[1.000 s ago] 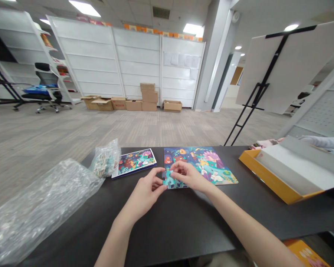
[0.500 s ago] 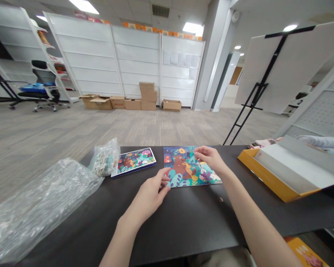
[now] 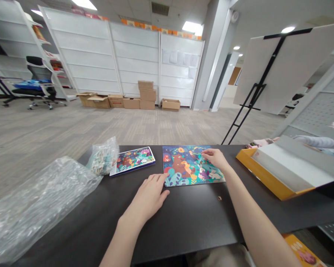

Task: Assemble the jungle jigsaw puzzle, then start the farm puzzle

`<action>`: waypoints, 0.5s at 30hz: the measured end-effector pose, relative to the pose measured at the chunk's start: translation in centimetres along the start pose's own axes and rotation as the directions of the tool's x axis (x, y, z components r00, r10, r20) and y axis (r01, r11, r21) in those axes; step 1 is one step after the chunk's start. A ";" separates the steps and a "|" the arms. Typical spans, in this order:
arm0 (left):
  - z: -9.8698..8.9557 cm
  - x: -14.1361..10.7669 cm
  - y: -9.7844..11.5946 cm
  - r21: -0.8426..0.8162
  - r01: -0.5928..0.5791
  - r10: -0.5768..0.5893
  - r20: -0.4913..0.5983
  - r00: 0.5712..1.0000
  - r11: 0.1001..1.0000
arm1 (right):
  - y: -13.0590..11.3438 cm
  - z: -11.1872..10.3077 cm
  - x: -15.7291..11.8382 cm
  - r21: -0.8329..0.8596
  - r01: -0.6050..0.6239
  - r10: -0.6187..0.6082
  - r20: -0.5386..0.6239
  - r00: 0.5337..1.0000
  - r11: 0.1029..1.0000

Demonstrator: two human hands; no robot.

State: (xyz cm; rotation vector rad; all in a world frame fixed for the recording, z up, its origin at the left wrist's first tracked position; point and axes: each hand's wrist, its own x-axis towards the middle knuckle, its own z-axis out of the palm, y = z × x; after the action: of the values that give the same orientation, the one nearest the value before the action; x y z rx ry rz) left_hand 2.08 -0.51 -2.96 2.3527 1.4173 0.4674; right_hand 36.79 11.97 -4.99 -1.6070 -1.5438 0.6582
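Note:
A colourful picture board (image 3: 180,167) with a bear, rabbits and plants lies flat on the black table. My left hand (image 3: 150,194) rests palm down at its lower left edge, fingers stretched out and the fingertips touching its corner. Over the board's upper right part, my right hand (image 3: 217,159) has its thumb and fingertips pinched together; what they hold, if anything, is too small to make out. A small light-brown bit (image 3: 219,198) lies on the table below the board. Left of the board is a folded leaflet (image 3: 135,160) printed with a similar picture.
Crumpled clear plastic (image 3: 50,200) and a clear bag of small things (image 3: 103,155) cover the table's left side. On the right stands an open yellow box (image 3: 263,174) with a white inside. Beyond the table are an easel stand (image 3: 250,96) and cardboard boxes (image 3: 147,94).
My right hand has moved a little to the right over the board, uncovering more of the rabbits. My left hand has flattened from curled fingers and slid slightly left and down.

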 end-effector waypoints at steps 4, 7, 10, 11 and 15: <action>-0.1 0.0 0.1 0.018 -0.003 0.003 0.016 1.000 1.000 | 1.2 -0.3 0.6 -0.024 -0.010 0.009 -0.050 0.999 1.000; -0.3 0.1 0.3 0.038 0.002 -0.003 0.036 0.999 0.999 | 1.8 -0.2 1.0 -0.038 -0.004 0.002 -0.062 0.998 0.999; -0.4 0.1 0.4 0.057 0.009 -0.012 0.046 0.999 0.998 | 2.1 -0.2 1.1 -0.056 0.007 -0.011 -0.064 0.998 0.998; -0.4 0.1 0.4 0.062 0.010 -0.013 0.048 0.999 0.998 | 2.1 -0.2 1.1 -0.063 0.011 -0.015 -0.062 0.998 0.998; -0.3 0.1 0.3 0.076 0.010 -0.013 0.046 0.999 0.997 | 1.8 -0.5 0.9 -0.090 0.028 -0.030 -0.030 0.999 0.996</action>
State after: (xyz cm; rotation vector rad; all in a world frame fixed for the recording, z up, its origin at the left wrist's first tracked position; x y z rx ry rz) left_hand 2.19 -0.51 -2.53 2.3973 1.4511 0.3595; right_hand 38.35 12.86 -6.10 -1.6498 -1.5907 0.5527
